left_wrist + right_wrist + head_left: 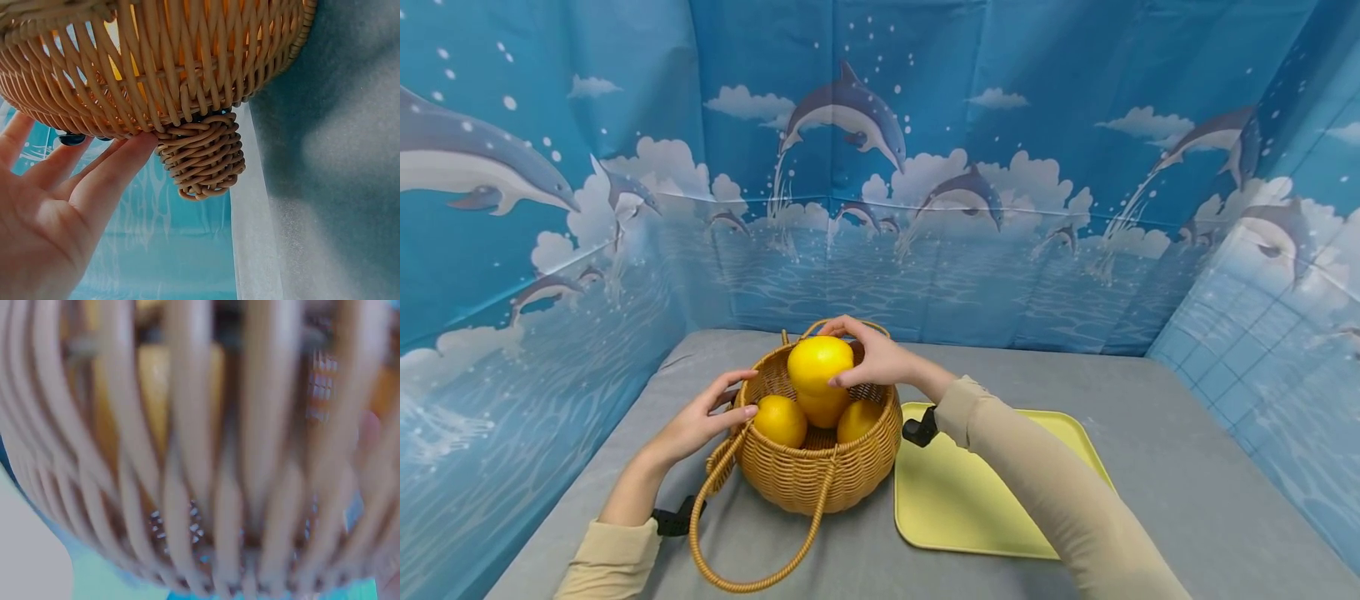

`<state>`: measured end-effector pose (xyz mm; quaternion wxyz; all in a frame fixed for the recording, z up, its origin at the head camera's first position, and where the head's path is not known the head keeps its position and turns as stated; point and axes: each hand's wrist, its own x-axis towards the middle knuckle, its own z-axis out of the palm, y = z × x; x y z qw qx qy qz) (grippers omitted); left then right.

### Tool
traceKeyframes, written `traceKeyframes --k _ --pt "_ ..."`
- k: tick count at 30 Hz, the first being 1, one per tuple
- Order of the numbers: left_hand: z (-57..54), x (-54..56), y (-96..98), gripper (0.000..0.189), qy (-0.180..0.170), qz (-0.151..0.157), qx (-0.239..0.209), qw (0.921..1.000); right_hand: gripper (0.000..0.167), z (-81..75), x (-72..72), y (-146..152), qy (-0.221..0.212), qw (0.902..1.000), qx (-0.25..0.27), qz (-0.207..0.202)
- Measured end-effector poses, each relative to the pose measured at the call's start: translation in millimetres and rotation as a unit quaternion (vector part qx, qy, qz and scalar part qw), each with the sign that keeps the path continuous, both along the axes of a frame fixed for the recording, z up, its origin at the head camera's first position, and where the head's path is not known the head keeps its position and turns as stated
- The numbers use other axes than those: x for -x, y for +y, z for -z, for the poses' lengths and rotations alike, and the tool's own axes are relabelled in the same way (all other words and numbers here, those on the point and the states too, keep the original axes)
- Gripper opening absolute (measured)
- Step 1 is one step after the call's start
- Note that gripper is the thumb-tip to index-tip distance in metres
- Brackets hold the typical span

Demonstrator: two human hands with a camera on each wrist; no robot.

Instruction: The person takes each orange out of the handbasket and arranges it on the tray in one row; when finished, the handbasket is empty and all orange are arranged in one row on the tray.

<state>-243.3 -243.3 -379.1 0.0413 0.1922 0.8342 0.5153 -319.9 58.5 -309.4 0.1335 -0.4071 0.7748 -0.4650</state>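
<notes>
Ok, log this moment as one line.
Right hand: grips yellow fruit at mouth of basket | Left hand: touches basket | Inside: other fruit | Tray: beside basket

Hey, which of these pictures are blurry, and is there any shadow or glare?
Right wrist view: the basket is blurred, seen very close up; left wrist view: its weave looks fairly crisp, with soft shadows on the grey table; head view: mostly sharp, with a shiny highlight on the yellow fruit in the right hand.

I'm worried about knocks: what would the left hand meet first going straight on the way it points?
The wicker basket: the left hand already seems to touch its side, though exact contact is unclear.
</notes>
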Motion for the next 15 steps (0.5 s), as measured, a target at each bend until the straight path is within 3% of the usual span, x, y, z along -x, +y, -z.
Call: traceKeyframes --k 5,12,15 --pt "0.1 0.5 0.1 0.053 -0.003 -0.001 0.000 1.0000 0.061 -20.3 -16.0 18.9 -0.010 0.9986 0.039 0.034" --pt "0.0 1.0 0.1 0.053 -0.002 0.003 -0.001 1.0000 0.066 -2.0 4.1 49.7 -0.013 0.9887 0.118 0.092" --pt "0.2 1.0 -0.2 0.054 -0.003 0.004 -0.004 1.0000 0.070 2.4 1.0 60.0 -0.015 0.9822 0.143 0.120"
